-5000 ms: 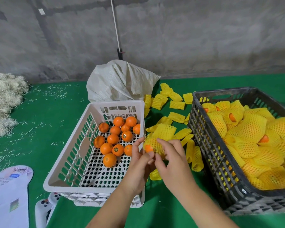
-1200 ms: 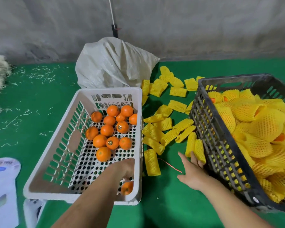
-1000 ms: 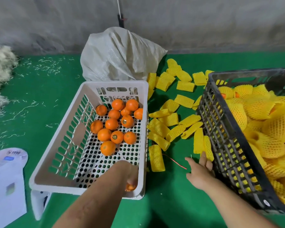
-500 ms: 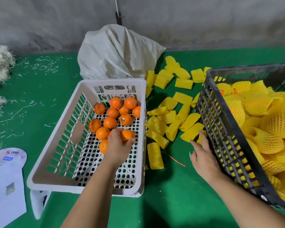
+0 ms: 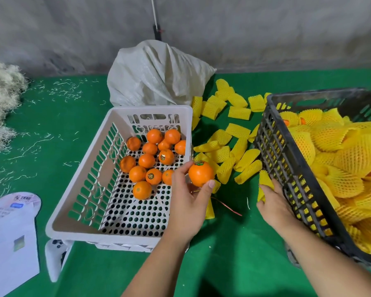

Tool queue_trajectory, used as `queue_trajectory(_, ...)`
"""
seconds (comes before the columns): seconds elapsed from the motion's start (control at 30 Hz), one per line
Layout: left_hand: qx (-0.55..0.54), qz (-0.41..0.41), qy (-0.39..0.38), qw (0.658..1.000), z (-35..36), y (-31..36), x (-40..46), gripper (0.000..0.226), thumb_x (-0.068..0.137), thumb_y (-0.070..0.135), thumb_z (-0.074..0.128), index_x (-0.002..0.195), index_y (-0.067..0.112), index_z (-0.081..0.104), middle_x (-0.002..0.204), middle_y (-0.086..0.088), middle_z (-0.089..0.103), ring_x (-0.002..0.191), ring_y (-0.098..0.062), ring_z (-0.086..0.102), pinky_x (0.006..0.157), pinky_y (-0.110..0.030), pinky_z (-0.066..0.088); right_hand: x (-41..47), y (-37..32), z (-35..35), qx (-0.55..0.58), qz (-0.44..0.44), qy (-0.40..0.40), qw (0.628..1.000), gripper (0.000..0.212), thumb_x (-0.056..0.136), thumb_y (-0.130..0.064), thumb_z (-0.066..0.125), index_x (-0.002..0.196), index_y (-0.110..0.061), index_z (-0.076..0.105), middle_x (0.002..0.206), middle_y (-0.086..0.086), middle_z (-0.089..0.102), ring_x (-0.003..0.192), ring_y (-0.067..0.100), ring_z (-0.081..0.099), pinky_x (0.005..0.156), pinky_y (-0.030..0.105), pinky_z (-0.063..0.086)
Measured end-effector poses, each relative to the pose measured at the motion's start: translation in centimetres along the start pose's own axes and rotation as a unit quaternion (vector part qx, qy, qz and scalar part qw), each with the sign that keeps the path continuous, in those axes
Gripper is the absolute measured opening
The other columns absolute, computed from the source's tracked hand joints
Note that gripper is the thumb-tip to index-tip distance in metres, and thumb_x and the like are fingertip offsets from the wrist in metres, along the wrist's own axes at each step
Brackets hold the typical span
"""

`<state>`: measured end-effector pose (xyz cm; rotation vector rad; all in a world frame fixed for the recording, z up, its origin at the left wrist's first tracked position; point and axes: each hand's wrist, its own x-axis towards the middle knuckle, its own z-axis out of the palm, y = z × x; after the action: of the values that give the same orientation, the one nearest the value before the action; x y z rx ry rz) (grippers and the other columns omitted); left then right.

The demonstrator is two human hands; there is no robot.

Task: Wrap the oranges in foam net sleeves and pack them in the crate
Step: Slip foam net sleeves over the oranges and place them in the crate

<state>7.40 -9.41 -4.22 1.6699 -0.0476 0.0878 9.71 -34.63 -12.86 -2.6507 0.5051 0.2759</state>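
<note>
Left of the fingers: white perforated plastic basket (image 5: 90,168) with about a dozen bare round oranges (image 5: 146,160), unwrapped. Left hand (image 5: 189,196): fingers curled round one bare orange (image 5: 200,173), above the basket's right rim. Right hand (image 5: 274,202): fingertips pinching one yellow foam net sleeve (image 5: 265,183), loose sleeves just beyond. Right of the fingers: black slatted plastic crate (image 5: 287,159), heaped with sleeved fruit. Judged well past halfway.

Bare orange (image 5: 201,173) held above white basket's (image 5: 77,231) rim, yellow sleeve (image 5: 265,185) gripped beside black crate (image 5: 287,161)
</note>
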Motion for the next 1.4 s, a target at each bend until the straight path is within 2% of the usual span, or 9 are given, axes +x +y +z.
queue_trajectory(0.13, 0.245, 0.098, -0.051, 0.963, 0.6, -0.6, -0.1, 0.06, 0.096, 0.045, 0.071, 0.146, 0.032, 0.04, 0.138, 0.009, 0.038, 0.109, -0.004, 0.056, 0.083, -0.013, 0.05, 0.7, -0.3, 0.0, -0.084, 0.025, -0.071, 0.994, 0.054, 0.1, -0.027, 0.059, 0.152, -0.025, 0.042, 0.169, 0.004, -0.015, 0.137, 0.031, 0.045, 0.105, 0.034, 0.045)
queue_trajectory(0.3, 0.474, 0.138, -0.118, 0.862, 1.8, -1.6, -0.4, 0.057, 0.096, 0.043, 0.069, 0.143, 0.033, 0.038, 0.138, 0.001, 0.038, 0.081, -0.029, 0.068, 0.059, -0.038, 0.052, 1.4, -0.3, -0.2, -0.156, 0.012, -0.122, 0.98, 0.032, 0.102, -0.032, 0.052, 0.127, -0.012, 0.051, 0.153, 0.008, 0.023, 0.127, 0.03, 0.036, 0.11, 0.038, 0.034)
queue_trajectory(0.63, 0.493, 0.115, -0.107, 0.856, 2.1, -1.3, -0.2, 0.056, 0.097, 0.049, 0.066, 0.141, 0.038, 0.034, 0.14, 0.003, 0.037, 0.079, -0.029, 0.067, 0.058, -0.037, 0.051, 4.4, -1.8, -5.3, 0.185, 0.0, 0.042, 0.982, 0.036, 0.099, -0.008, 0.054, 0.134, -0.008, 0.064, 0.134, 0.013, 0.057, 0.108, 0.031, 0.063, 0.088, 0.035, 0.052)
queue_trajectory(0.73, 0.434, 0.105, -0.095, 0.89, 2.0, -0.9, -0.1, 0.057, 0.096, 0.054, 0.065, 0.144, 0.037, 0.039, 0.137, 0.008, 0.038, 0.086, -0.023, 0.067, 0.065, -0.036, 0.055, 2.3, -3.3, -4.9, 0.403, 0.061, -0.012, 0.913, 0.045, 0.097, -0.004, 0.051, 0.136, -0.025, 0.061, 0.105, 0.0, 0.068, 0.071, 0.015, 0.063, 0.058, 0.025, 0.049)
queue_trajectory(0.93, 0.217, 0.034, -0.098, 0.971, 1.6, 0.2, 1.5, 0.067, 0.088, 0.054, 0.076, 0.147, 0.038, 0.047, 0.131, 0.016, 0.045, 0.109, 0.007, 0.054, 0.084, -0.003, 0.043, -2.2, -7.1, -3.4, 0.454, -0.033, 0.064, 0.888, 0.022, 0.095, -0.02, 0.068, 0.108, -0.036, 0.074, 0.098, -0.015, 0.073, 0.079, -0.008, 0.064, 0.074, 0.02, 0.053)
queue_trajectory(1.0, 0.127, 0.012, -0.143, 0.981, 1.4, 0.6, 1.9, 0.058, 0.09, 0.039, 0.082, 0.14, 0.04, 0.052, 0.133, 0.013, 0.046, 0.118, 0.002, 0.055, 0.088, -0.009, 0.048, -3.2, -8.4, -3.7, 0.423, -0.076, 0.115, 0.896, 0.035, 0.094, -0.015, 0.071, 0.124, -0.031, 0.065, 0.108, -0.015, 0.069, 0.096, -0.004, 0.062, 0.09, 0.025, 0.052)
queue_trajectory(1.13, -0.008, -0.028, -0.227, 0.973, -0.1, 1.0, 1.6, 0.056, 0.084, 0.029, 0.087, 0.135, 0.039, 0.065, 0.156, 0.02, 0.031, 0.136, -0.001, 0.049, 0.096, -0.031, 0.059, -4.8, -9.6, -4.4, 0.392, -0.113, 0.138, 0.903, 0.061, 0.086, 0.004, 0.072, 0.128, -0.031, 0.044, 0.09, -0.005, 0.055, 0.082, -0.002, 0.054, 0.077, 0.019, 0.044)
queue_trajectory(1.27, -0.128, -0.114, -0.272, 0.947, -1.5, 1.5, 1.4, 0.057, 0.079, 0.029, 0.086, 0.134, 0.031, 0.071, 0.164, 0.006, 0.038, 0.108, -0.022, 0.074, 0.086, -0.041, 0.063, -6.0, -10.0, -5.3, 0.278, -0.209, 0.169, 0.922, 0.03, 0.085, 0.004, 0.074, 0.104, -0.018, 0.068, 0.101, -0.007, 0.055, 0.087, -0.001, 0.051, 0.083, 0.013, 0.044)
queue_trajectory(1.4, -0.171, -0.144, -0.231, 0.947, -1.5, 1.5, 1.2, 0.06, 0.08, 0.034, 0.084, 0.137, 0.022, 0.068, 0.122, -0.012, 0.073, 0.081, -0.028, 0.072, 0.075, -0.033, 0.061, -7.0, -10.1, -6.1, 0.303, -0.199, 0.173, 0.916, 0.017, 0.088, -0.006, 0.074, 0.101, -0.015, 0.07, 0.1, -0.006, 0.064, 0.093, 0.009, 0.059, 0.087, 0.028, 0.051)
